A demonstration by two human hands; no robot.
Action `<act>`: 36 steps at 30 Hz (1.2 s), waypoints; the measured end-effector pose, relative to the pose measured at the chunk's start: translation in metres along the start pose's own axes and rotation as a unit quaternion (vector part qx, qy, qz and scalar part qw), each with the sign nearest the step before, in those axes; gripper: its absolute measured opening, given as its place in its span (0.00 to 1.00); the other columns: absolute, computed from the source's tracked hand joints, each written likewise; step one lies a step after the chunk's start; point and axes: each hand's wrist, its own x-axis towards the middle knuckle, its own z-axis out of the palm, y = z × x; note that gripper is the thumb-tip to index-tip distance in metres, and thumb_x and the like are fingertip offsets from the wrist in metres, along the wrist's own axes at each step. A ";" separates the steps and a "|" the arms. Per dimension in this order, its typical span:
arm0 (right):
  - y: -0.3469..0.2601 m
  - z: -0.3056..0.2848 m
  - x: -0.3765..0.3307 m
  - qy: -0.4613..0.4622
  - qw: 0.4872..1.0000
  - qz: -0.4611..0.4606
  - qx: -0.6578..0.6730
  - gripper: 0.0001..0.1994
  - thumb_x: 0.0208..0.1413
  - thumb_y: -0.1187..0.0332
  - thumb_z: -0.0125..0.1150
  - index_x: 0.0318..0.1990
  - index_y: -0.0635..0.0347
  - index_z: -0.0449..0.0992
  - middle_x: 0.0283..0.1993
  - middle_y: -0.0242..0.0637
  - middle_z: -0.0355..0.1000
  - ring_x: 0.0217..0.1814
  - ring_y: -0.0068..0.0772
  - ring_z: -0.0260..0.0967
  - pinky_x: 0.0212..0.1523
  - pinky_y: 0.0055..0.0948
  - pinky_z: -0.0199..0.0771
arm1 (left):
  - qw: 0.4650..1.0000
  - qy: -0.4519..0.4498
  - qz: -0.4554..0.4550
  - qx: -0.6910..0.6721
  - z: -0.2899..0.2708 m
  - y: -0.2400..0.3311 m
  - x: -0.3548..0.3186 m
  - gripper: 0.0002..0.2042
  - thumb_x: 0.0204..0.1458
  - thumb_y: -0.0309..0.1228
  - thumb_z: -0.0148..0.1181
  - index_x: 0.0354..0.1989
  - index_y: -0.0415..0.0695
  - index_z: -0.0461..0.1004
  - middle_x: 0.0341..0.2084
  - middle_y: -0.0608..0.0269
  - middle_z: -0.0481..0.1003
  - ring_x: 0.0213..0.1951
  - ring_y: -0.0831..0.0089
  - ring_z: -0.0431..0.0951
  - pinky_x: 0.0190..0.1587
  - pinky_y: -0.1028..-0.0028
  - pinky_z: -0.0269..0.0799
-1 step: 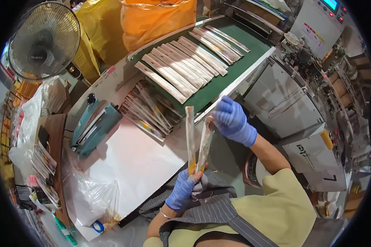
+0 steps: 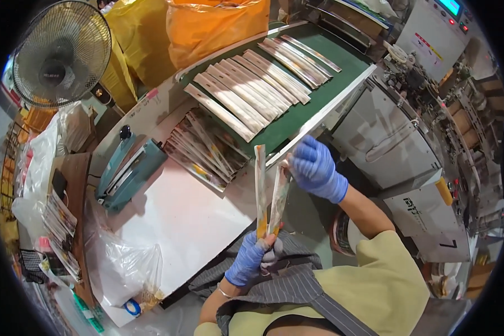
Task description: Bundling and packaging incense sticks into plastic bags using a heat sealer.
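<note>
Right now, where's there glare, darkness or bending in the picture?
Head view: bright light whitens the packets on the belt, and the plastic bag glints; the brown board looks bowed near the left rim; the corners are black.

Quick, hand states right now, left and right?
Left hand: closed, holding two narrow packets by their lower ends.
Right hand: curled at the upper end of one packet; whether it grips cannot be told.
</note>
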 end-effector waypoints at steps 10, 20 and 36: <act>-0.056 0.013 -0.008 -0.016 0.871 0.448 0.199 0.04 0.47 0.72 0.55 0.25 0.63 0.70 0.19 0.30 0.63 0.22 0.18 0.61 0.21 0.23 0.61 | 0.986 0.046 0.115 0.114 -0.015 -0.011 0.013 0.12 0.52 0.37 0.51 0.25 0.41 0.68 0.08 0.67 0.62 0.09 0.79 0.59 0.12 0.80 0.55; -0.001 -0.010 0.006 0.416 0.715 0.484 0.285 0.08 0.54 0.65 0.52 0.28 0.58 0.70 0.21 0.26 0.64 0.21 0.16 0.58 0.21 0.17 0.58 | 0.750 0.171 0.374 0.518 -0.067 -0.050 0.006 0.20 0.41 0.24 0.51 0.47 0.44 0.68 0.20 0.57 0.69 0.23 0.66 0.71 0.29 0.72 0.67; -0.024 -0.034 0.009 -0.128 0.719 0.528 0.432 0.06 0.42 0.72 0.61 0.26 0.65 0.73 0.24 0.28 0.69 0.28 0.15 0.63 0.32 0.18 0.64 | 0.860 -0.007 0.239 0.451 -0.048 -0.014 -0.010 0.13 0.47 0.31 0.52 0.40 0.41 0.68 0.23 0.51 0.70 0.25 0.59 0.72 0.30 0.71 0.67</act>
